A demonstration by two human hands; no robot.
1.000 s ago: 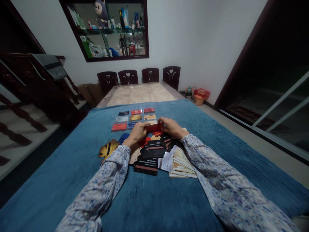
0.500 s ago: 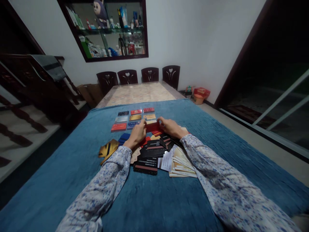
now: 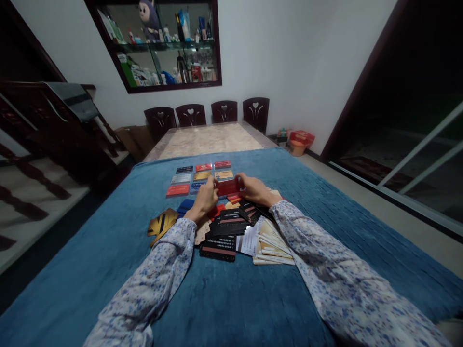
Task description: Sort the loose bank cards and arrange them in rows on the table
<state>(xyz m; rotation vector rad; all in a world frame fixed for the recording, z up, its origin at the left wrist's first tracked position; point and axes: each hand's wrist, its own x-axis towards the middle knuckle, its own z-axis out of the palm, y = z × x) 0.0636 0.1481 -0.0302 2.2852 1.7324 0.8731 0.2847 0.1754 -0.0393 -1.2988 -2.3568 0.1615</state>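
Between my two hands is a red card [image 3: 227,187], tilted up on its long edge; whether it is one or a stack I cannot tell. My left hand [image 3: 207,196] pinches its left end, and my right hand [image 3: 255,190] grips the right end. Below them spreads a loose pile of cards: black cards [image 3: 230,222], gold cards [image 3: 162,222], blue cards [image 3: 185,207] and cream cards [image 3: 275,245]. Beyond my left hand lie rows of cards, among them a red card stack [image 3: 177,190], a silver card [image 3: 181,179] and a gold card [image 3: 202,176].
A blue cloth [image 3: 108,250] covers the near part of the table, with the patterned tabletop [image 3: 213,137] showing at the far end. Several dark chairs [image 3: 224,112] stand behind it. A glass-shelved wall cabinet [image 3: 170,89] and a stair railing [image 3: 32,166] are farther off.
The red card has tipped up and shows more of its face. Both hands stay nearly in place, with my left fingers shifted slightly left.
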